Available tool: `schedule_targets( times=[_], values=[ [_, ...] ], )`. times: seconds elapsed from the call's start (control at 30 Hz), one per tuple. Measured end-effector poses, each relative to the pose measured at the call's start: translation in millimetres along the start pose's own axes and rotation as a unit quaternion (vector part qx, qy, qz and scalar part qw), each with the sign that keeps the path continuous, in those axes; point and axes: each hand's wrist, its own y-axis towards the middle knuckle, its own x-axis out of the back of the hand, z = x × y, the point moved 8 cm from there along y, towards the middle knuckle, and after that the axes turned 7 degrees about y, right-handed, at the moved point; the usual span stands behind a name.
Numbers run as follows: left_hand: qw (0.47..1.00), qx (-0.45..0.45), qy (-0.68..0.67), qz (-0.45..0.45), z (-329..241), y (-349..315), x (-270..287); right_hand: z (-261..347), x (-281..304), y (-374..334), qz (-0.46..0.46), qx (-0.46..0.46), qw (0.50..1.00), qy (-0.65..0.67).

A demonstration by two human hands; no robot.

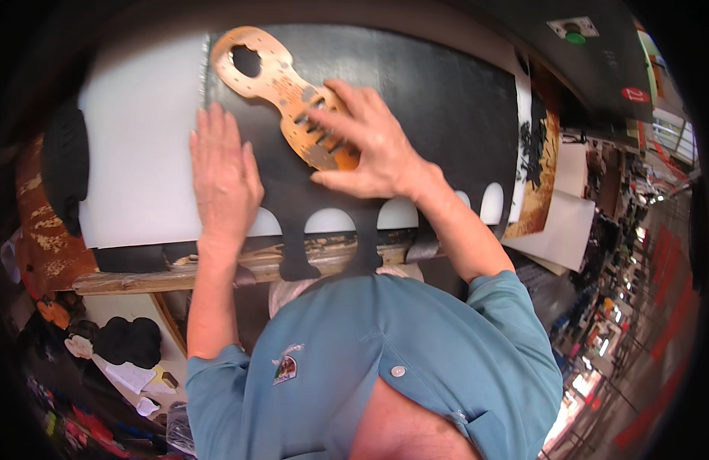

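A cutting die, tan to orange, narrow-waisted like a shoe sole, with a round hole at its far end and dark slots at its near end, lies slanted on a black sheet. My right hand arches over its wide near end, thumb on the near side and fingers spread across its top and far side; how firmly it grips is hard to see. My left hand lies flat, fingers stretched, at the black sheet's left edge, beside a white board. Rounded cut-outs along the sheet's near edge show white beneath.
A wooden rail runs along the table's near edge. Above at the far right hangs a dark machine part with a green button. Lower left, black cut pieces and papers lie on a side surface. White sheets stick out at right.
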Motion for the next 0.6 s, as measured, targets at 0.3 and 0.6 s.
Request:
schedule_targets(
  times=[0.3,0.6],
  values=[
    [0.997,-0.012,-0.059,-0.051,0,2,19,-5,12,-59,-0.093,-0.002,0.996,-0.015],
    [0.975,-0.055,-0.215,-0.029,-100,-107,39,6,14,-69,-0.172,0.080,0.981,-0.038]
  ],
)
